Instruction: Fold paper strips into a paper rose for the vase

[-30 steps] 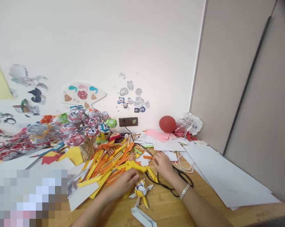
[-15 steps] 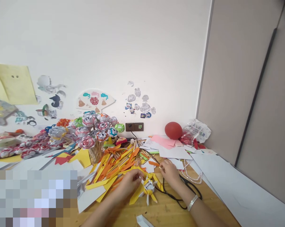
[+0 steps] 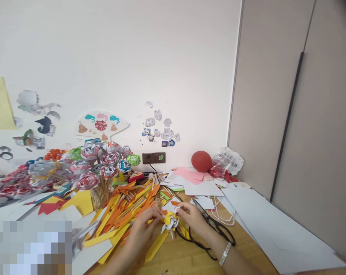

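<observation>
A yellow and white folded paper flower lies low over the table in front of me, its pointed petals sticking out. My left hand is closed at the flower's left side, thumb and fingers pinching its edge. On the right side, my right hand has its fingers pinched close to the flower; a small pale tip shows at them, too small to name. Black-handled scissors rest beside and partly behind my right wrist. An orange paper strip lies just beyond my right fingertips.
Orange and yellow paper strips are heaped left of centre, before a bunch of paper roses. A red balloon, a bead string and white sheets are to the right. A black cable runs under my right arm.
My right hand has moved left to the paper flower, uncovering the scissors blades. The flower has turned and shows more yellow. The view has swung slightly right.
</observation>
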`<action>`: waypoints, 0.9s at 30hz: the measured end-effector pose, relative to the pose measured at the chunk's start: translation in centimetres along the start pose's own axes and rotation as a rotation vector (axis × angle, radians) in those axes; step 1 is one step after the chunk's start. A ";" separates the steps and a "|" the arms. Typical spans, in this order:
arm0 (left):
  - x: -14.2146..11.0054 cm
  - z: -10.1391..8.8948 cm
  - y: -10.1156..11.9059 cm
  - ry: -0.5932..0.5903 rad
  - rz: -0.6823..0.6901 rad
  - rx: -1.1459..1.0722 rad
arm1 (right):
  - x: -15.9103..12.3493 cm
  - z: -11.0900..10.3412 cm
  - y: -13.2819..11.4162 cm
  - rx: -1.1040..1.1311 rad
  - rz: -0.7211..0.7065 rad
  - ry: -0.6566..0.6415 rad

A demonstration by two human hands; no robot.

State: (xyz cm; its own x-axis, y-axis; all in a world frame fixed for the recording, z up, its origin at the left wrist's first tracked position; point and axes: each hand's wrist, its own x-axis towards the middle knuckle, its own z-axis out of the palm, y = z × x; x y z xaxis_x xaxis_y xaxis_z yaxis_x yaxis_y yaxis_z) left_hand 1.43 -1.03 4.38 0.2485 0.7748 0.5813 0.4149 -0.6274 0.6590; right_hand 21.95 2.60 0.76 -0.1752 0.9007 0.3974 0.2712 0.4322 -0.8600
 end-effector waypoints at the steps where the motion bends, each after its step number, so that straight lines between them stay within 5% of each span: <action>1: -0.1 0.1 0.2 0.001 0.000 0.010 | 0.0 0.0 0.0 0.005 0.004 0.012; 7: -0.5 0.5 0.6 0.050 -0.009 0.086 | -0.5 -0.1 -1.6 -0.051 -0.079 0.042; 16: -0.4 0.9 0.4 0.023 0.258 0.179 | -1.3 0.9 -4.4 -0.155 -0.349 0.067; 27: -0.5 1.1 0.2 0.083 -0.239 -0.072 | -1.8 0.9 -4.6 -0.168 -0.316 0.141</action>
State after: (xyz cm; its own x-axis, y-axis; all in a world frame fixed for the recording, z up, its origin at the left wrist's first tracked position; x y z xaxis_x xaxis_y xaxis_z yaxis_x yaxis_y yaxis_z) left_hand 2.38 -1.46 3.74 0.0773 0.8944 0.4405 0.3891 -0.4339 0.8126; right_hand 20.13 -1.05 3.76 -0.1462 0.7141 0.6846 0.3778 0.6799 -0.6285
